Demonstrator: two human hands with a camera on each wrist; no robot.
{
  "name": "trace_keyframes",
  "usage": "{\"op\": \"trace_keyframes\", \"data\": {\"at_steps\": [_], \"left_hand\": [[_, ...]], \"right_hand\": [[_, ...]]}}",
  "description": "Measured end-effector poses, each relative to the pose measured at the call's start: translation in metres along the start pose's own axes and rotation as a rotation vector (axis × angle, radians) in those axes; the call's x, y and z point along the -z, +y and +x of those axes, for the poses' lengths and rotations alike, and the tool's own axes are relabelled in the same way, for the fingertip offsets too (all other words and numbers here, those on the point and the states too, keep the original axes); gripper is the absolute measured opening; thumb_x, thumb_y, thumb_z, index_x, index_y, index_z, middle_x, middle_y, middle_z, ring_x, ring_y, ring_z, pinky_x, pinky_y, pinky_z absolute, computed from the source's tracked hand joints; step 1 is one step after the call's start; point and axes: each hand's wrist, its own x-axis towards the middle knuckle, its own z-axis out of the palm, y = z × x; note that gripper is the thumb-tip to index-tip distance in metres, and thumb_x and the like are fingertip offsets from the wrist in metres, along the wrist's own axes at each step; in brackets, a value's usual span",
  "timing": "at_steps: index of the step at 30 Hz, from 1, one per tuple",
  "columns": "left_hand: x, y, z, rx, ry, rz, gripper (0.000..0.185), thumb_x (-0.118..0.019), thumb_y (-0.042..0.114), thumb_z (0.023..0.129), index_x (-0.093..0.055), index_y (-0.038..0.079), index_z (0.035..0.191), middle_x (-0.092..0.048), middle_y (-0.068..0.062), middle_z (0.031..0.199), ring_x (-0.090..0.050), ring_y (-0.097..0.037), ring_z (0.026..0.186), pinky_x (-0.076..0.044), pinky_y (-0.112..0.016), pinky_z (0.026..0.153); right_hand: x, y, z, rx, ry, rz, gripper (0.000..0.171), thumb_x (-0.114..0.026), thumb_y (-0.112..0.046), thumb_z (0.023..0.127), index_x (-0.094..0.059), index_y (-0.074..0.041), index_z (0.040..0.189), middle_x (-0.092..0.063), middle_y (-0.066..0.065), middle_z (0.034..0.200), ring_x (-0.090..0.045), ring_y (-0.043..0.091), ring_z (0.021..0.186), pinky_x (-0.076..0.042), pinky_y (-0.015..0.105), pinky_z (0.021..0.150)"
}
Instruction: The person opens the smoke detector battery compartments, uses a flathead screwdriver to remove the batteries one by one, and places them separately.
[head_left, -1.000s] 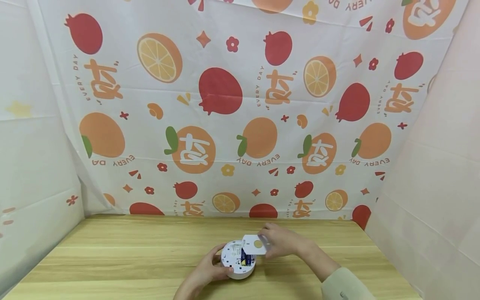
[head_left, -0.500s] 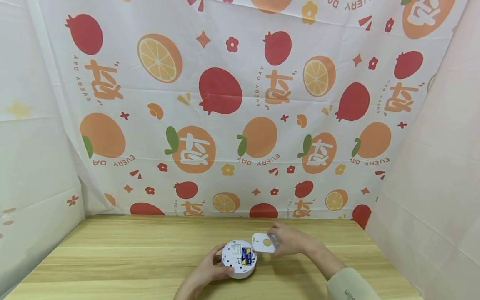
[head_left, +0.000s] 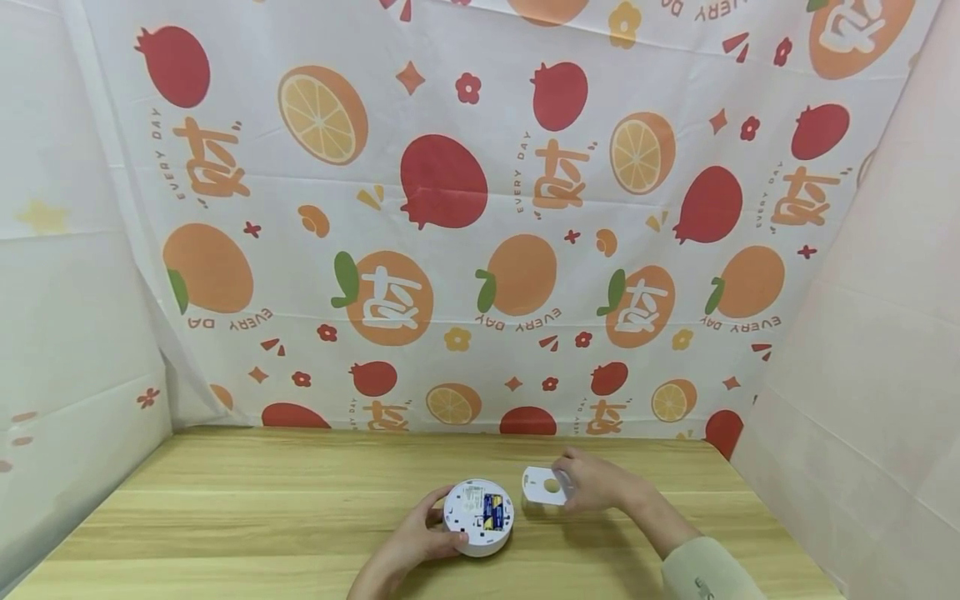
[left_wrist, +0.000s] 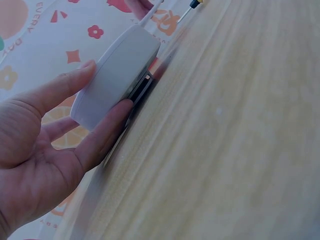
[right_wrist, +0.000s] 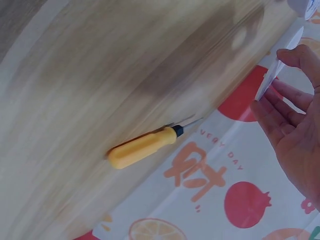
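Note:
My left hand (head_left: pixel 422 535) grips a round white smoke detector (head_left: pixel 481 547) by its left side, back facing up, low over the table. Two blue and yellow batteries (head_left: pixel 493 512) show in its uncovered compartment. In the left wrist view, the thumb and fingers of that hand (left_wrist: pixel 45 155) straddle the rim of the detector (left_wrist: pixel 117 75). To the right of it, my right hand (head_left: pixel 596 483) pinches a thin white mounting plate (head_left: pixel 537 481) with a round hole, held above the table and apart from the detector. The right wrist view shows this plate (right_wrist: pixel 270 75) nearly edge-on.
A screwdriver (right_wrist: pixel 142 149) with a yellow handle lies on the wooden table (head_left: pixel 262 517) near the rear cloth, seen in the right wrist view. Fruit-printed cloth (head_left: pixel 495 250) hangs behind the table, and pale cloth walls (head_left: pixel 67 333) close both sides.
My right hand has moved right with the mounting plate, off the detector, so the batteries are now fully exposed. The left hand and the detector have stayed in place.

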Motion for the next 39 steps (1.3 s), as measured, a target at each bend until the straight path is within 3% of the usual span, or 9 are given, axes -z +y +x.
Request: {"op": "trace_keyframes", "data": {"at_steps": [15, 29, 39], "left_hand": [[0.001, -0.001, 0.000, -0.010, -0.006, 0.008, 0.082, -0.072, -0.003, 0.074, -0.021, -0.010, 0.138, -0.041, -0.035, 0.117, -0.059, -0.026, 0.088, -0.053, -0.039, 0.075], [0.000, -0.001, 0.001, 0.013, -0.019, -0.034, 0.083, -0.070, -0.006, 0.075, -0.018, -0.009, 0.139, -0.042, -0.033, 0.117, -0.058, -0.027, 0.092, -0.053, -0.040, 0.076], [0.002, 0.000, 0.001, 0.014, -0.019, -0.025, 0.083, -0.070, -0.005, 0.075, -0.017, -0.009, 0.140, -0.039, -0.038, 0.119, -0.058, -0.028, 0.093, -0.053, -0.040, 0.077]], "right_hand": [[-0.013, 0.017, -0.004, -0.025, 0.016, 0.017, 0.055, -0.075, -0.014, 0.063, -0.058, 0.005, 0.112, -0.050, 0.009, 0.105, -0.051, 0.021, 0.088, -0.049, 0.034, 0.078], [-0.029, 0.027, -0.004, -0.097, 0.008, 0.055, 0.052, -0.075, -0.013, 0.064, -0.059, 0.004, 0.110, -0.047, 0.004, 0.097, -0.044, 0.014, 0.079, -0.045, 0.025, 0.064], [-0.034, 0.030, -0.003, -0.105, 0.014, 0.110, 0.052, -0.075, -0.013, 0.064, -0.059, 0.005, 0.110, -0.048, 0.004, 0.096, -0.046, 0.015, 0.079, -0.045, 0.026, 0.065]]}}
